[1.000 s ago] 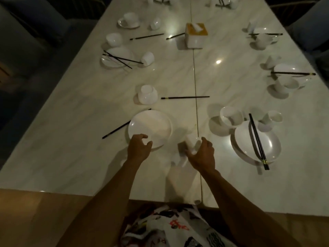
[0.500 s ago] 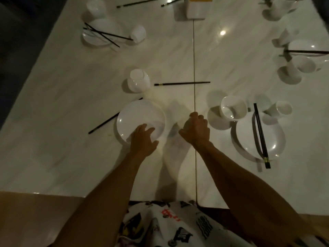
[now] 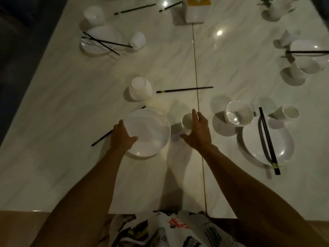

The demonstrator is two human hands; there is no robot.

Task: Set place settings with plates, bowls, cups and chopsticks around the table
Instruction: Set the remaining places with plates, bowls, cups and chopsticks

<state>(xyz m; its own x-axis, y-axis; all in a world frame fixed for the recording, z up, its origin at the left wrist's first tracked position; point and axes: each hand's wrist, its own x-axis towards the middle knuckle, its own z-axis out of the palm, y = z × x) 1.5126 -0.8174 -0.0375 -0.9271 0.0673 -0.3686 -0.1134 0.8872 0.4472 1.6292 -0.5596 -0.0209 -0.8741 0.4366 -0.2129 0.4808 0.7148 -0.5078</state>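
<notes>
the forearms (image 3: 92, 184) are bare back from the fingers (image 3: 195, 118); farther behind them, a white garment (image 3: 178, 227) with black and red prints.

no legible txt, shirt print (image 3: 178, 227) unreadable

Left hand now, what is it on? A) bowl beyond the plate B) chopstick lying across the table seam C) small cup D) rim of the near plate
D: the left hand grips the near-left rim of the plate, thumb on top; the small cup stands by the right hand instead.
</notes>
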